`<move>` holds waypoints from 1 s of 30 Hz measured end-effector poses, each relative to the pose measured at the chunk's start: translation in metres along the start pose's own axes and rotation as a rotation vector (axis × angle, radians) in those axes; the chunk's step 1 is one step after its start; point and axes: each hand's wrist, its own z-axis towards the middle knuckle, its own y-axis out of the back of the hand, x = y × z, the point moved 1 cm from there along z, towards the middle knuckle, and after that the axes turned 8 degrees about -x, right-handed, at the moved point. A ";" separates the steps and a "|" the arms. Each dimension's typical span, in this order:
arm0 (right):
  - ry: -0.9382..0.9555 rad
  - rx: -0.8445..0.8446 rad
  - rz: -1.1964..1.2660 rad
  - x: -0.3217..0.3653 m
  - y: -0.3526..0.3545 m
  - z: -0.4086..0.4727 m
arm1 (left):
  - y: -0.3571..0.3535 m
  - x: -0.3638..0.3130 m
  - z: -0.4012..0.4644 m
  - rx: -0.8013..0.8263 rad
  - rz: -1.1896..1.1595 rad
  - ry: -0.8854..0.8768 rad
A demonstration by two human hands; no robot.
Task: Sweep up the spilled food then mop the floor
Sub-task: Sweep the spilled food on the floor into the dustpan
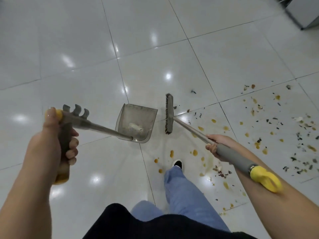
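Floor (72, 40): glossy pale grey-white tiles, thin dark grout lines, ceiling-light reflections as bright spots. Dustpan (136, 122), translucent grey, at the floor near the centre, pale scraps inside; contact with the tile cannot be confirmed. Broom head (168, 113) just right of the dustpan, bristles towards the floor. Spilled food (269, 128) scattered over the right-hand tiles: orange-yellow sauce drops, dark leafy bits, a few pale pieces. More drops and a wet smear (206, 163) lie nearer, around a dark shoe with a white sole (177, 164) planted on the floor. Dark-based grey object (302, 12) stands at the top right corner.
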 end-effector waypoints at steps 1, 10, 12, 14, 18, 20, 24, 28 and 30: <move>-0.001 0.017 0.010 0.019 -0.005 0.001 | -0.010 -0.013 0.007 0.002 0.004 -0.008; -0.044 0.104 0.119 0.138 -0.065 0.028 | -0.087 -0.100 0.087 0.028 0.125 -0.016; -0.055 0.121 0.172 0.156 -0.082 0.036 | -0.102 -0.117 0.110 0.028 0.149 -0.007; -0.067 0.131 0.239 0.173 -0.100 0.044 | -0.118 -0.133 0.139 0.051 0.191 -0.025; -0.164 0.119 0.338 0.198 -0.132 0.057 | -0.143 -0.163 0.186 0.106 0.280 -0.028; -0.207 0.133 0.364 0.215 -0.147 0.065 | -0.156 -0.180 0.212 0.151 0.330 -0.052; -0.215 0.090 0.370 0.248 -0.164 0.073 | -0.181 -0.206 0.246 0.180 0.432 -0.099; -0.241 0.131 0.448 0.269 -0.168 0.084 | -0.198 -0.233 0.268 0.212 0.462 -0.135; -0.231 0.121 0.429 0.279 -0.167 0.089 | -0.208 -0.243 0.270 0.210 0.474 -0.131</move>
